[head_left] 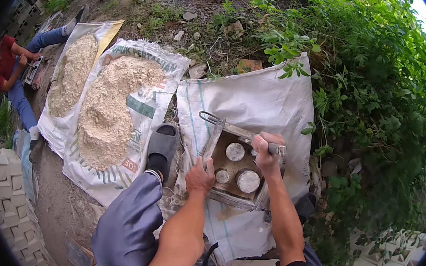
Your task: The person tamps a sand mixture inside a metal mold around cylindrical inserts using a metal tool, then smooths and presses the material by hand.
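Observation:
A square box mould [232, 202] with worn grey sides lies on a white woven sack [256, 106] in front of me. Inside it stand several round, pale-topped blocks [248, 181] of different widths. My left hand [200, 177] grips the mould's left side, thumb and fingers over the edge. Above the mould's far right corner, my right hand [267, 151] is a fist around a short grey bar-like handle [276, 149]. The rest of that handle is hidden by the hand. A bent metal loop [208, 116] sticks out at the far left corner.
Two sacks to the left carry heaps of pale crumbly powder [110, 108] [78, 66]. My sandalled foot [163, 146] stands between the sacks. Green bushes [375, 97] crowd the right. A person in red [7, 64] works at far left. Patterned pale blocks [7, 190] are stacked lower left.

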The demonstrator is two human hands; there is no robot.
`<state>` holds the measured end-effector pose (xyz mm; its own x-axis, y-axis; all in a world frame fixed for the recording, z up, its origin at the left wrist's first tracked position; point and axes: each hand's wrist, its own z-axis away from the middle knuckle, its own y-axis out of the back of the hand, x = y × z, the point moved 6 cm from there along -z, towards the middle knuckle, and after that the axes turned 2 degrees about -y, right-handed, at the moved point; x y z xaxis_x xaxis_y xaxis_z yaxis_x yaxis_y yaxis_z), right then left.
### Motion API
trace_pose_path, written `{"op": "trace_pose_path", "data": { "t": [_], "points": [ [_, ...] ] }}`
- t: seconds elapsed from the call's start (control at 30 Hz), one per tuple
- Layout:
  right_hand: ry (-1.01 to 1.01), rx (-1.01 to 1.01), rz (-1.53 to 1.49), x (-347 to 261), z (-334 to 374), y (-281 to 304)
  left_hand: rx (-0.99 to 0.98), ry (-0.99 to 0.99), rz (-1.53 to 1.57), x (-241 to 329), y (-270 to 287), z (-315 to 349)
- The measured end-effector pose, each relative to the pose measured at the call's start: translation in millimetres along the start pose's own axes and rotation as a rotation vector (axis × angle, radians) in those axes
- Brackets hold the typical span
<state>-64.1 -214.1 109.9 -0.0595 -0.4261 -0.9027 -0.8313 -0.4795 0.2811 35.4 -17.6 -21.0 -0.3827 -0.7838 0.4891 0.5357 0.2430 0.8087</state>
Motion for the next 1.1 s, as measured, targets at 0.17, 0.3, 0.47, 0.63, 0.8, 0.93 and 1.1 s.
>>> {"op": "trace_pose_path", "data": {
  "t": [0.17, 0.3, 0.47, 0.63, 0.8, 0.93, 1.1],
  "points": [
    [0.064, 0.079, -0.166, -28, -1, -5, -0.003, 0.006, -0.015, -4, -2, -3],
    [0.057, -0.069, -0.012, -26, -11, -22, -0.03, 0.03, -0.032, -4, 2, 1],
    [0.11, -0.07, -0.03, -18, -12, -38, -0.004, -0.007, 0.005, -5, 0, 1],
    [0.044, -0.158, -0.062, -37, -17, -50, -0.007, 0.012, 0.004, -8, 2, 3],
    [0.155, -0.242, 0.059, -20, -8, -64, -0.016, 0.004, 0.009, -4, -3, 2],
    [-0.049, -0.229, -0.156, -42, -12, -53, -0.007, 0.004, 0.006, -9, 1, 3],
    [-0.034, -0.312, -0.038, -9, -14, -56, 0.018, -0.019, 0.004, -3, -7, 0]
  ]
}}
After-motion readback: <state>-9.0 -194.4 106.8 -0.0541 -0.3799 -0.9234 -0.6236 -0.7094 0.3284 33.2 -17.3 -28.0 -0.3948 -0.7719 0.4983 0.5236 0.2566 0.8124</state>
